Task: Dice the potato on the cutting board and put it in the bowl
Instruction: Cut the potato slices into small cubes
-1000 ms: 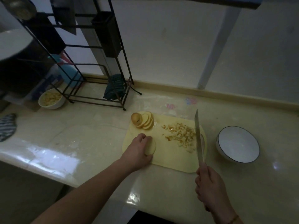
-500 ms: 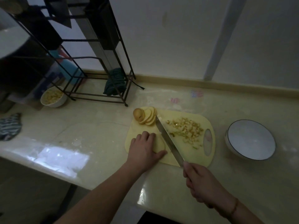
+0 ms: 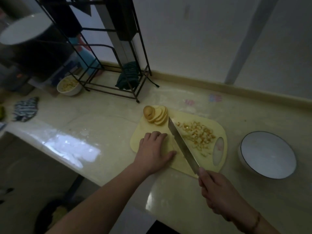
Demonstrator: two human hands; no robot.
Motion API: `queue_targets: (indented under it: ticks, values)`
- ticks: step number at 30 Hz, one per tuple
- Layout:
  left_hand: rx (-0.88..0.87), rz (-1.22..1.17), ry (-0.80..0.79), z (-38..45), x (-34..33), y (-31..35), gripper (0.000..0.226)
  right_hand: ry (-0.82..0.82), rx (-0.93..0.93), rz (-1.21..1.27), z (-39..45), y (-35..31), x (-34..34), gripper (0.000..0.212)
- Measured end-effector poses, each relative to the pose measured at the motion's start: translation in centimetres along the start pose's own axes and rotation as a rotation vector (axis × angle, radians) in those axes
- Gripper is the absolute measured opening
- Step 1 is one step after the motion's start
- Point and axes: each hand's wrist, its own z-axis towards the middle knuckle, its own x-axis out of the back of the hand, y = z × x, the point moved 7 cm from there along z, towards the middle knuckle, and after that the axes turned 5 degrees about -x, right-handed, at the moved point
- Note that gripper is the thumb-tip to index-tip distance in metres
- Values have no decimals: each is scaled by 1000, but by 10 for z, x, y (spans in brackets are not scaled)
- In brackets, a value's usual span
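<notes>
Both hands busy | left (image 3: 154,152) still flat on slice (image 3: 170,146) | right (image 3: 217,191) grips knife (image 3: 182,146), blade lowered

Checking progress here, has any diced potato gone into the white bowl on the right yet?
No, the white bowl holds nothing.

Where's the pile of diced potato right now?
In the head view, the diced potato lies on the right half of the cutting board, just right of the knife blade and left of the empty bowl.

The left hand (image 3: 154,149) covers most of the potato slice (image 3: 171,145) (only its pale edge shows) it presses.
</notes>
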Motion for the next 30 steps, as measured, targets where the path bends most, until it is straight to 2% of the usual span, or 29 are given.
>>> queue_targets:
  ticks: [4,7,11,15,18,21,24,30]
  values:
    - [34,-217,223,27,11,14,36,51,135,-64,-3,-6,16,56]
    - [-1,-226,307,45,12,31,21,129,223,-135,-6,-13,30,64]
    - [-91,-224,337,62,10,48,24,162,259,-171,-5,-18,43,66]
    - [-151,-155,327,69,3,55,12,170,261,-122,-4,-18,51,65]
    - [-194,-189,324,67,1,61,9,161,274,-76,-1,-19,55,68]
    - [-298,-199,341,61,3,73,22,133,259,-17,-1,-21,57,62]
    - [-394,-133,323,56,-2,87,28,55,180,123,-2,-19,53,48]
    - [-384,-123,381,50,-7,96,19,35,154,216,-2,-18,52,50]
